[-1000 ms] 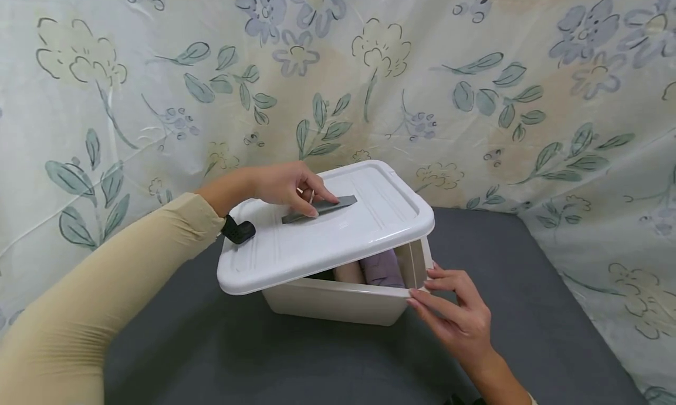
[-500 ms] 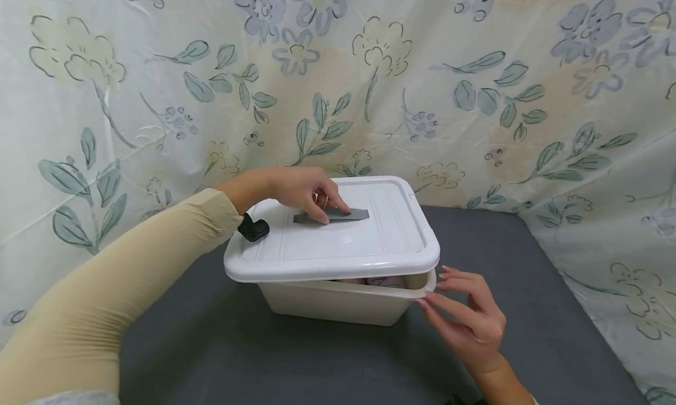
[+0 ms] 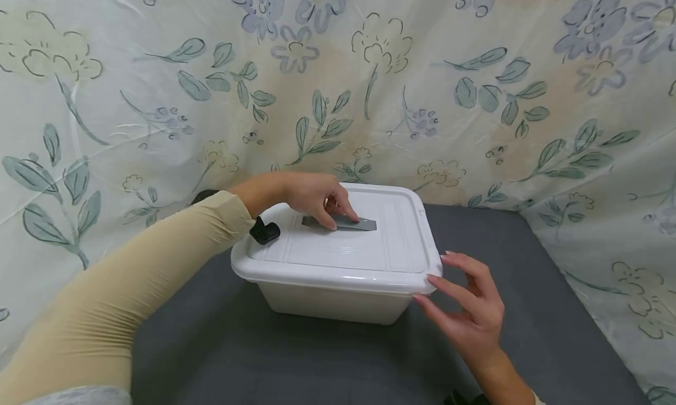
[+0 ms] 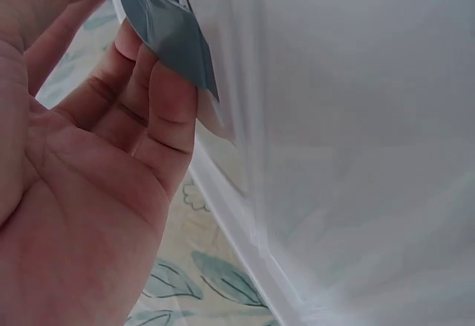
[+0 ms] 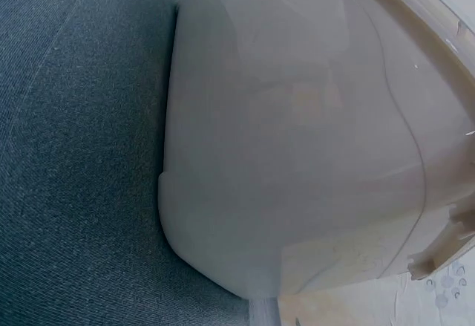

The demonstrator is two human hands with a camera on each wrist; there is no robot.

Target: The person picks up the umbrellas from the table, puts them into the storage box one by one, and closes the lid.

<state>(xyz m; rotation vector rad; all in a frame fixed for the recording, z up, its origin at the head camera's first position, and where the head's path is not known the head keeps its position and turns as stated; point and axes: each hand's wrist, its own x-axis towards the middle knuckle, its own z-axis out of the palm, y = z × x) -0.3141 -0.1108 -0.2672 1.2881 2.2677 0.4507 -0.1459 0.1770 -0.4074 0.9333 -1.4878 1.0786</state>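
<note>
A white plastic lid lies over a cream storage box. A grey strip runs across the top of the lid as a handle. My left hand pinches this strip between thumb and fingers. Seen from the left wrist, the hand has the bent grey strip at its fingertips. My right hand touches the front right corner of lid and box with spread fingertips. The right wrist view shows the box's side wall. Whatever lies inside the box is hidden by the lid.
The box stands on a dark grey cloth surface. A floral curtain hangs behind it and along the right. A black band with a small device is on the left wrist, above the lid's left end.
The tilted lid has come down level onto the box, covering the purple and beige things seen inside before. My left hand moved down and right with it. My right fingertips shifted from box rim to lid corner.
</note>
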